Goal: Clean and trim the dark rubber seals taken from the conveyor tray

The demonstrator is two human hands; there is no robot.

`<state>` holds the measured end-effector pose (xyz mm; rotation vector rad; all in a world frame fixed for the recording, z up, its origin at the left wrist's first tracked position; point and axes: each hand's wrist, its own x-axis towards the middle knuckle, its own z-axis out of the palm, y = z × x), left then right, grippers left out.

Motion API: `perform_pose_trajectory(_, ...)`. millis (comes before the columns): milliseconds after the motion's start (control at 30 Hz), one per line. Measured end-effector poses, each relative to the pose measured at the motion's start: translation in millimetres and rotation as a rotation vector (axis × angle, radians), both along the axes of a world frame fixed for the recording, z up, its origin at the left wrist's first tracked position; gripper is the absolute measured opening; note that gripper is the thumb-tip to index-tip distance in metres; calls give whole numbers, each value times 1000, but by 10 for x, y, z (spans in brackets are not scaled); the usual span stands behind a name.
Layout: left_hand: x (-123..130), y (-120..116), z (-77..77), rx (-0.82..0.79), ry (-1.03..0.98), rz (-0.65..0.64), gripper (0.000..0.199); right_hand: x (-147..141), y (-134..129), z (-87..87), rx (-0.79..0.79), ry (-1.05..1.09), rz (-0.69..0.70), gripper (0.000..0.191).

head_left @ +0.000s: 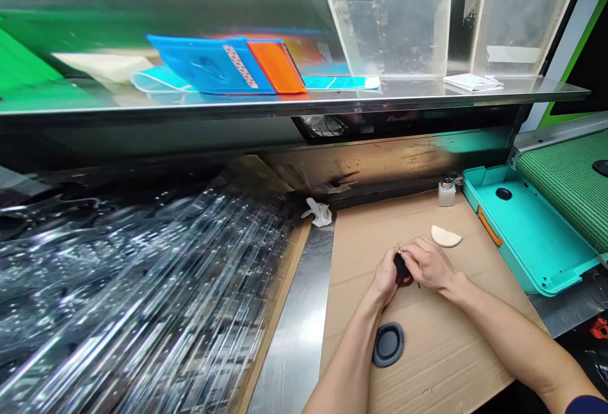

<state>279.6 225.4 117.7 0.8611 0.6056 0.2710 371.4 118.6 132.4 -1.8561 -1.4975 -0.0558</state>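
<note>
Black piece (401, 267), one: held between both hands, over a cardboard sheet (351, 262) laid on the counter (304, 313). It could be dropped or twisted askew if the narrow pinch were slackened or pressed unevenly; an edge might be creased by hard thumb pressure. Appearance: small, matt, dark; outline mostly hidden by fingers.

Left hand (387, 275): curled around the piece's near side. Right hand (425, 262): fingertips drawn together on its upper edge.

Dark oval pad (388, 344), one: recessed middle, at 6 o'clock from the piece; could be knocked by the left forearm.

Cream half-disc (445, 236): 2 o'clock, near the right hand.

Bottle (446, 192): 1 o'clock; could be tipped by a careless reach.

Teal tray (532, 230): toward 3 o'clock.
</note>
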Motion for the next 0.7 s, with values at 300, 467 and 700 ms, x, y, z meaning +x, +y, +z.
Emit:
perform_pose_trajectory(300, 23, -53, 56, 93, 57, -4, 26, 39, 3, -17, -109, -128, -114, 22)
perform_pose_trajectory(467, 42, -69, 35, 150, 103, 13, 31, 46, 15, -17, -82, -140, -65, 18)
perform_pose_trajectory(700, 43, -56, 3, 213, 122, -19, 30, 37, 9, 28, -99, -182, -47, 20)
